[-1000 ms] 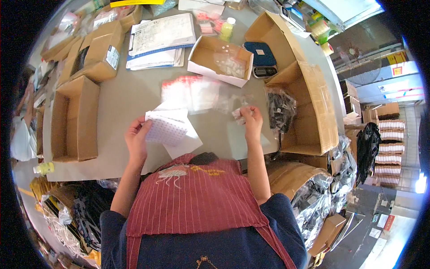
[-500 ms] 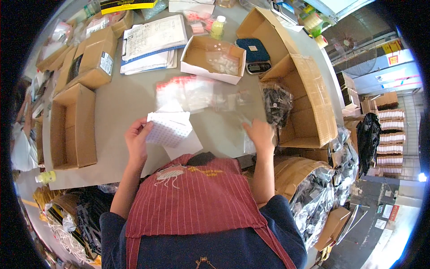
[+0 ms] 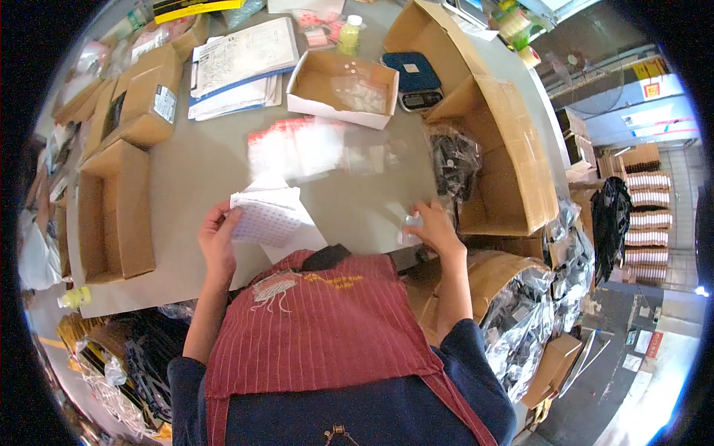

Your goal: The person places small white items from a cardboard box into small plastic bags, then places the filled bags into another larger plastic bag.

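My left hand (image 3: 219,239) pinches a few white label sheets (image 3: 269,215) covered in small rows of print, above the grey table. Under them lies a plain white sheet (image 3: 301,239) close to my apron. Over by the table's right front edge, my right hand (image 3: 440,230) has its fingers curled onto a small clear plastic bag (image 3: 408,229). Beyond the sheets is a spread of clear zip bags (image 3: 294,147) with red top edges. Smaller clear bags (image 3: 366,157) lie just right of them.
A white-sided box (image 3: 338,110) holds small white pieces. Near it are a clipboard with papers (image 3: 242,59), a bottle (image 3: 349,36) and a digital scale (image 3: 420,99). An open carton (image 3: 513,156) with black bagged items (image 3: 455,163) stands right, a narrow box (image 3: 115,215) left.
My right hand's fingers have curled down onto the small clear bag by the edge. My left hand keeps hold of the label sheets. The whole view has shifted slightly.
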{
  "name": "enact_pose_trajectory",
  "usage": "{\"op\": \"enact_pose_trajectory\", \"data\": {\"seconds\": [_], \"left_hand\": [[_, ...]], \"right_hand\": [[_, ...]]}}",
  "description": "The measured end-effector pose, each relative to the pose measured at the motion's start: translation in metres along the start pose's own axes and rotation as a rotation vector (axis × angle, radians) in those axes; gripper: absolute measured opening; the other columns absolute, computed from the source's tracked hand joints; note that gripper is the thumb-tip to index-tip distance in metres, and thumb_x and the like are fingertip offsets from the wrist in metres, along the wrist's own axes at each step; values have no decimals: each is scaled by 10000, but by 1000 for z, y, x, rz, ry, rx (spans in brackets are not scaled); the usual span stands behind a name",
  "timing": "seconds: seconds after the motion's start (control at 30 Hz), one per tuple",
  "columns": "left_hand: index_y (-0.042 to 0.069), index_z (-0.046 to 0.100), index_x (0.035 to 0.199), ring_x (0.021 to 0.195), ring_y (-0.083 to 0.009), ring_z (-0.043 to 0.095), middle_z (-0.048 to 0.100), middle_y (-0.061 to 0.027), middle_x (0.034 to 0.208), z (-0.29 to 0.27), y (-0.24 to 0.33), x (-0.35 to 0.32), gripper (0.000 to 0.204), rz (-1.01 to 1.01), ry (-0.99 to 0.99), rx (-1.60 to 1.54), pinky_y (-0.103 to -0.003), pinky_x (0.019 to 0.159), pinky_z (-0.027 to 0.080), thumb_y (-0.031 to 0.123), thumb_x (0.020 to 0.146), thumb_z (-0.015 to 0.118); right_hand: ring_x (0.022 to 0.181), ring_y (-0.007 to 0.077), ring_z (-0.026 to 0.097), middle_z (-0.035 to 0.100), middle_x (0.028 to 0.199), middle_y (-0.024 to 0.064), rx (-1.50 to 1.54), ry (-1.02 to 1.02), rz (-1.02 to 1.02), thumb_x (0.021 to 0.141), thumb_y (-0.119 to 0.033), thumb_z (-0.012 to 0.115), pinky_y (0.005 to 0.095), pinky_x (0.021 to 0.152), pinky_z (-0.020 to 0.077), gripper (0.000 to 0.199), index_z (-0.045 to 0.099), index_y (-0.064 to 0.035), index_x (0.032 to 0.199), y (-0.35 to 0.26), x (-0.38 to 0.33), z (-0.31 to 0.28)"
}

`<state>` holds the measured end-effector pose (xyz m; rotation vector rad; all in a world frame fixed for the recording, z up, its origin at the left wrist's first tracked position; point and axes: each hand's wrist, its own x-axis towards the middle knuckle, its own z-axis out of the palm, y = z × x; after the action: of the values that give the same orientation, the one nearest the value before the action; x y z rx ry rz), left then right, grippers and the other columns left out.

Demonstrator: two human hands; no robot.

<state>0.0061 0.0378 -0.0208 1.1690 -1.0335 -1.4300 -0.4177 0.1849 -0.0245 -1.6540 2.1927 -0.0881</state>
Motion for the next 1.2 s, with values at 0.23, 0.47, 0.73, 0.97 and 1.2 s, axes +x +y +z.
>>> {"op": "enact_pose_trajectory", "data": {"seconds": [0.23, 0.47, 0.73, 0.97, 1.2], "left_hand": [[-1, 682, 1060, 893, -102, 604, 673, -20, 964, 21, 14, 6, 194, -47, -61, 90, -245, 823, 455, 60, 876, 696], [4, 688, 1041, 882, -92, 597, 674, -6, 956, 24, 12, 13, 182, 63, -44, 17, -237, 818, 448, 70, 873, 707], [14, 695, 1044, 866, -91, 604, 688, -17, 952, 1, 13, 12, 177, 54, -16, 40, -242, 805, 452, 62, 874, 691], [5, 692, 1038, 854, -83, 599, 681, -4, 931, 19, 21, 3, 164, 52, 11, 44, -234, 803, 448, 50, 881, 677], [0, 698, 1034, 845, -82, 591, 677, -2, 926, 13, 13, 11, 165, 57, -62, 14, -233, 801, 444, 60, 881, 683]], "right_hand": [[719, 168, 619, 665, 778, 67, 811, 489, -103, 840, -157, 745, 307, 680, 495, 156, 686, -15, 868, -49, 14, -22], [624, 103, 565, 601, 763, 26, 1445, 620, 83, 934, -89, 648, 255, 568, 465, 94, 583, -25, 957, -63, 76, 14], [682, 136, 598, 645, 823, 53, 1632, 637, -298, 861, -1, 669, 270, 665, 497, 364, 490, -14, 1177, -87, 64, -31], [515, 185, 622, 691, 757, 126, 931, 107, 314, 790, -110, 710, 324, 504, 495, 427, 504, -11, 1151, -39, 64, 27], [737, 315, 691, 714, 868, 140, 221, 251, 197, 817, -161, 681, 414, 674, 547, 332, 616, -91, 1135, -27, 96, 5]]}}
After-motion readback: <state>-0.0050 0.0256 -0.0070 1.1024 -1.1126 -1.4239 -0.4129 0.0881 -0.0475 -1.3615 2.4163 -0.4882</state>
